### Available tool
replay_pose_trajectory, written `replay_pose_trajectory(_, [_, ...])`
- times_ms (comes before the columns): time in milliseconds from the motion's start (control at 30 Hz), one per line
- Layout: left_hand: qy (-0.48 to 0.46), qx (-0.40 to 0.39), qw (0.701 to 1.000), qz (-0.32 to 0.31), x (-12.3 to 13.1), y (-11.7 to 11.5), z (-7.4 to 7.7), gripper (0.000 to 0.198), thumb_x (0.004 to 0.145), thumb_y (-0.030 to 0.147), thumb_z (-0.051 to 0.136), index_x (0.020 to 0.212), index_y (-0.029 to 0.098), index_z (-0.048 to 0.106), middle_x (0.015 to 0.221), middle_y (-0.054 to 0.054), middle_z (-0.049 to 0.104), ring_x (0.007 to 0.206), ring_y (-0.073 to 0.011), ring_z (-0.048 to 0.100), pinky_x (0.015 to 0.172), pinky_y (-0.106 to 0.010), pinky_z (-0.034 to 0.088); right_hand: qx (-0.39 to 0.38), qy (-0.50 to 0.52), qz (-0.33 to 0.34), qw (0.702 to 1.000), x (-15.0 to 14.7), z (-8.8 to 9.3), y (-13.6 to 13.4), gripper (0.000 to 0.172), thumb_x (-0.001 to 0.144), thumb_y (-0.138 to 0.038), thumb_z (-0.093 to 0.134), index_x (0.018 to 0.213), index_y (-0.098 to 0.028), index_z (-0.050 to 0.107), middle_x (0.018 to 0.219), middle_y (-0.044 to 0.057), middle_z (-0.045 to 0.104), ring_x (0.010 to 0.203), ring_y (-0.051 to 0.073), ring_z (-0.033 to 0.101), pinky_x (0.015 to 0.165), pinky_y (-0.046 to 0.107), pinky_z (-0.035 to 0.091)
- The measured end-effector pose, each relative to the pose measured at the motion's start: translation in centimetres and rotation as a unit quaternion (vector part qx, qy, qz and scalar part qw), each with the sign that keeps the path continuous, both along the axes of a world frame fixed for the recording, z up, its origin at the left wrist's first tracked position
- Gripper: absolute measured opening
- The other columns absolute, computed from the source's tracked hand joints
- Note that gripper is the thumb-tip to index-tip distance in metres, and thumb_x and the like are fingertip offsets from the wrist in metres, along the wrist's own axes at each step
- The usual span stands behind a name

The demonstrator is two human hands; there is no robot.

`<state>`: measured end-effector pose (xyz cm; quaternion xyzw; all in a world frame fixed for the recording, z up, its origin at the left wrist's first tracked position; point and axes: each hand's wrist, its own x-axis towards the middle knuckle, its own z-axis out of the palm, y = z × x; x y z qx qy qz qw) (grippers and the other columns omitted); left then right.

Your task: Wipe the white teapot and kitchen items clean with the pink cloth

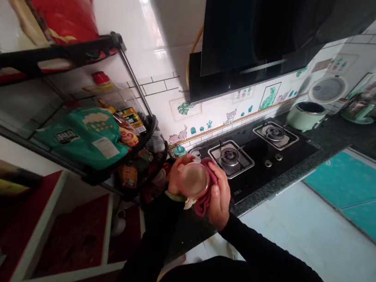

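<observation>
L grip (175,179) round container (194,180), cloth (202,205) btwn it & R grip (220,200).

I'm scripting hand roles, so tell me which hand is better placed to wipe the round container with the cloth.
The right hand, likely: it holds the dark red cloth against the side of the round container, while the left hand grips the container from the opposite side.
</observation>
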<state>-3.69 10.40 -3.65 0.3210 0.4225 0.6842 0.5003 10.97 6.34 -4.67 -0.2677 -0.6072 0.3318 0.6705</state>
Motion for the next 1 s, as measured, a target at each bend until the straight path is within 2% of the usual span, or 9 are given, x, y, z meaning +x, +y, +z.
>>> replay_pose_trajectory(233, [0.134,0.04,0.986,-0.092,-1.0,-1.5,0.2,0.037,0.083,0.045,0.08,0.101,0.013,0.077,0.094,-0.009,0.072,0.086,-0.0195,0.064,0.074,-0.029,0.051,-0.08,-0.085,0.219,0.969,1.6,1.4,3.2,0.046,0.111,-0.046,0.035,0.122,-0.026,0.075,0.131,0.007,0.074,0.125,0.025,0.066,0.116,0.045,0.046])
replay_pose_trajectory(333, [0.09,0.057,0.992,-0.068,-1.1,-1.7,-0.6,0.044,0.08,0.044,0.082,0.115,0.019,0.075,0.087,-0.003,0.069,0.08,-0.017,0.063,0.072,-0.028,0.051,-0.078,-0.077,0.21,0.972,1.0,1.2,2.5,0.043,0.112,-0.045,0.036,0.122,-0.027,0.074,0.13,0.006,0.074,0.124,0.024,0.066,0.115,0.044,0.046])
replay_pose_trajectory(467, [0.082,0.06,0.995,0.017,-1.3,-2.3,-1.3,0.041,0.08,0.043,0.084,0.115,0.025,0.075,0.079,0.002,0.06,0.07,-0.0122,0.058,0.071,-0.026,0.051,-0.055,-0.025,0.085,0.995,0.0,-0.9,-1.1,0.04,0.111,-0.039,0.037,0.139,-0.03,0.064,0.142,0.006,0.067,0.136,0.025,0.057,0.119,0.046,0.041])
replay_pose_trajectory(533, [0.119,0.064,0.991,0.026,-1.4,-2.9,-1.0,0.04,0.086,0.049,0.079,0.117,0.024,0.077,0.088,-0.001,0.065,0.074,-0.0125,0.06,0.074,-0.026,0.052,-0.05,-0.018,0.072,0.996,0.0,-1.4,-1.6,0.042,0.111,-0.039,0.035,0.141,-0.03,0.063,0.143,0.006,0.066,0.137,0.026,0.056,0.12,0.047,0.039])
replay_pose_trajectory(633, [0.142,0.076,0.987,-0.025,-0.9,-3.7,-0.2,0.051,0.091,0.058,0.071,0.128,0.022,0.075,0.116,-0.009,0.072,0.101,-0.0211,0.069,0.092,-0.032,0.055,-0.057,-0.06,0.176,0.981,0.7,-0.1,0.4,0.044,0.112,-0.043,0.032,0.133,-0.027,0.066,0.134,0.007,0.07,0.128,0.025,0.062,0.115,0.045,0.044])
replay_pose_trajectory(700, [0.13,0.09,0.985,-0.071,-0.5,-3.9,0.2,0.056,0.092,0.059,0.07,0.133,0.021,0.073,0.13,-0.013,0.072,0.121,-0.0286,0.067,0.108,-0.04,0.051,-0.064,-0.098,0.26,0.958,1.3,1.3,2.2,0.044,0.111,-0.048,0.032,0.125,-0.026,0.068,0.126,0.006,0.073,0.12,0.024,0.066,0.111,0.043,0.048])
replay_pose_trajectory(767, [0.107,0.106,0.984,-0.098,-0.2,-3.8,0.3,0.055,0.093,0.055,0.07,0.137,0.021,0.071,0.137,-0.014,0.07,0.131,-0.0313,0.064,0.117,-0.045,0.046,-0.072,-0.111,0.291,0.948,1.4,2.0,2.9,0.043,0.111,-0.051,0.033,0.12,-0.026,0.067,0.119,0.005,0.073,0.113,0.024,0.067,0.108,0.041,0.049])
replay_pose_trajectory(833, [0.067,0.114,0.987,-0.091,-0.4,-3.4,-0.1,0.052,0.096,0.051,0.07,0.14,0.023,0.068,0.144,-0.012,0.067,0.132,-0.0309,0.063,0.116,-0.046,0.048,-0.071,-0.095,0.249,0.961,1.0,1.5,2.1,0.041,0.111,-0.049,0.033,0.119,-0.026,0.066,0.117,0.006,0.072,0.11,0.023,0.067,0.106,0.041,0.05])
replay_pose_trajectory(1000, [-0.024,0.084,0.993,-0.082,-1.6,-2.7,-1.3,0.053,0.096,0.05,0.07,0.142,0.024,0.064,0.152,-0.011,0.061,0.139,-0.031,0.058,0.113,-0.043,0.051,-0.062,-0.042,0.079,0.994,-0.2,-1.4,-0.8,0.039,0.109,-0.047,0.038,0.132,-0.027,0.062,0.133,0.009,0.067,0.129,0.027,0.059,0.114,0.047,0.044])
